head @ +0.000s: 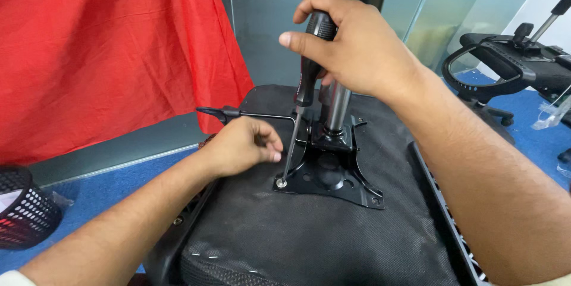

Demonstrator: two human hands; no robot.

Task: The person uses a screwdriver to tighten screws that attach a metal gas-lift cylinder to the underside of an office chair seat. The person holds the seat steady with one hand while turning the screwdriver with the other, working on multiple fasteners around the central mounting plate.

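Head view looks down on an upturned chair seat (309, 238), its underside covered in black fabric stapled along the near edge; it is the largest thing here and looks bulky and fairly heavy, resting steadily enough to be worked on. Bolted to its middle is a black metal mounting plate (348, 182) with a chrome gas column (336, 107) rising from it and a thin lever (262, 115) sticking out to the left (all rigid steel, nothing that would flex).

The right hand (357, 48) is closed around the black handle of a screwdriver (306, 84), thumb pressed along the grip; the handle is thick and ribbed, probably a secure hold from the top, where downward pressure keeps the tip seated. Its slim shaft slants down to a screw (281, 183) at the plate's near left corner.

The left hand (244, 146) rests on the fabric just beside the shaft, fingers curled and pinched narrowly; whether they grip anything I cannot tell. The screw is small, hard and likely easy to drop.
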